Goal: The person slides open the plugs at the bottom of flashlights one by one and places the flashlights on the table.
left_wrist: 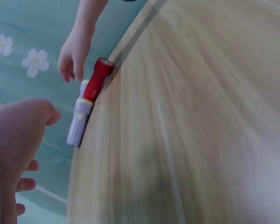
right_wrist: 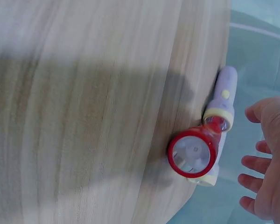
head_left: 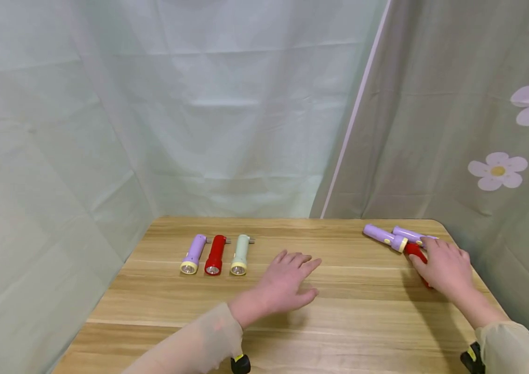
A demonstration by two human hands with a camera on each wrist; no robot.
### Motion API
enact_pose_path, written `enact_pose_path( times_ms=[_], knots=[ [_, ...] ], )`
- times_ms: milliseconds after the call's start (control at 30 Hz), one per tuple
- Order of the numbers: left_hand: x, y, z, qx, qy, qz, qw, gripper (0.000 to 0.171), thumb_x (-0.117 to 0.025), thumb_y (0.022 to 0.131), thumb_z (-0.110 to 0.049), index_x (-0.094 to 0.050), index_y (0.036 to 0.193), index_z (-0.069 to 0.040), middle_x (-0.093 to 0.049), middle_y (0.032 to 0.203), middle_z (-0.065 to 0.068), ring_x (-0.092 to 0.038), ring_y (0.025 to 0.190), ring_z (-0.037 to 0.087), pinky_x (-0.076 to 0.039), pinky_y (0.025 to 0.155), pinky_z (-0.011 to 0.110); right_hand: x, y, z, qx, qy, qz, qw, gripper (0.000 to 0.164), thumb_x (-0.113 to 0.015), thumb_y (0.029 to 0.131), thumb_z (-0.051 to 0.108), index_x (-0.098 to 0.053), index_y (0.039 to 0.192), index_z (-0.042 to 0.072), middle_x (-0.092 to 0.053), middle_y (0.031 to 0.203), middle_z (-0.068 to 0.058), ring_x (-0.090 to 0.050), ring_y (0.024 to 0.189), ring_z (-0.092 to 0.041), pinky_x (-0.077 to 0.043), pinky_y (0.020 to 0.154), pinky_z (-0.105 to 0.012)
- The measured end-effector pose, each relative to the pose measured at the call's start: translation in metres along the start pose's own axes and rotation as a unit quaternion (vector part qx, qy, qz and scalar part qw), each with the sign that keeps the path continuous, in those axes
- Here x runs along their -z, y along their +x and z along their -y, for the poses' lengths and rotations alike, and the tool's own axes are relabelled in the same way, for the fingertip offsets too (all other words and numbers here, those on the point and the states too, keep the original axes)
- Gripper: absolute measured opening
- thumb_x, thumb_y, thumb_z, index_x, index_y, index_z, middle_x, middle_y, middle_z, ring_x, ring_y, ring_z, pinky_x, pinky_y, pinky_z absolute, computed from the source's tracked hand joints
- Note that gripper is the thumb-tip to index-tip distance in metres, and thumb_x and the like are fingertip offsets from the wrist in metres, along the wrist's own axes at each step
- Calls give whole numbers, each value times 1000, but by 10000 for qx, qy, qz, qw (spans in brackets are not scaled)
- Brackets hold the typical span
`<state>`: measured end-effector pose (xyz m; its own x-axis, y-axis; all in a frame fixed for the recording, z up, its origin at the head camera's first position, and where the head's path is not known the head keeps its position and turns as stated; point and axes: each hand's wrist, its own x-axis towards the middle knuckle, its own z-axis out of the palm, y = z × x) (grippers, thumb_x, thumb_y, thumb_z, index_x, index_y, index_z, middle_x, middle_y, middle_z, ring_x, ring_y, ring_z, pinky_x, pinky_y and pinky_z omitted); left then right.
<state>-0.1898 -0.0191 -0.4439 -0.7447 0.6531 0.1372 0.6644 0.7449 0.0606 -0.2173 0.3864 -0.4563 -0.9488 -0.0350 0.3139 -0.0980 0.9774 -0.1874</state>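
Over the right end of the table, my right hand (head_left: 447,265) hovers with loosely bent fingers above a red flashlight (right_wrist: 192,154) and partly hides it in the head view. Two purple flashlights, one in front (head_left: 381,235) and one behind (head_left: 407,235), lie against that red one. The right wrist view shows a gap between the fingers and the flashlights. Mid-table, my left hand (head_left: 285,283) is held palm down with spread fingers, holding nothing. To its left lie a purple flashlight (head_left: 194,253), a red flashlight (head_left: 216,253) and a pale green flashlight (head_left: 241,253), side by side.
The wooden table (head_left: 339,317) has rounded far corners. A pale curtain (head_left: 236,130) hangs behind it, and a grey flowered curtain (head_left: 414,130) runs along the right edge.
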Motion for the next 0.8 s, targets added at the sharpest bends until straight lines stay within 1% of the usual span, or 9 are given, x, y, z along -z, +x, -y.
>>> enact_pose_path(
  times_ms=[133,400,667,800],
  knots=[
    [-4,1,-9,-67,67,79,9999,69,-53,99,-59,-38,159,-27,-48,153,1,-42,142,24,-24,119,52,-2,6,-6,-211,4,219,9995,64,-71,91,36,-54,131,-10,-56,122,-40,-48,106,-60,-33,81,-72],
    [-18,-2,-26,-383,-5,148,9992,68,-50,100,-61,-39,158,-29,-49,150,-2,-43,140,21,-28,118,51,-12,13,-8,-456,-28,655,9968,61,-69,92,42,-54,124,-7,-58,110,-36,-52,96,-56,-35,75,-68],
    [-34,-4,-44,-614,-377,178,9972,65,-50,100,-60,-41,156,-29,-49,149,-4,-43,140,18,-29,117,51,-19,17,-9,-843,-30,1110,9902,66,-68,91,43,-51,121,-13,-59,101,-34,-56,85,-49,-37,71,-62],
    [-41,-3,-55,-641,-523,295,9961,65,-47,101,-62,-40,157,-30,-48,150,-7,-43,140,16,-30,116,51,-19,17,-10,-1077,61,1403,9842,68,-69,90,43,-49,121,-15,-59,97,-31,-56,80,-47,-37,72,-61]
  ],
)
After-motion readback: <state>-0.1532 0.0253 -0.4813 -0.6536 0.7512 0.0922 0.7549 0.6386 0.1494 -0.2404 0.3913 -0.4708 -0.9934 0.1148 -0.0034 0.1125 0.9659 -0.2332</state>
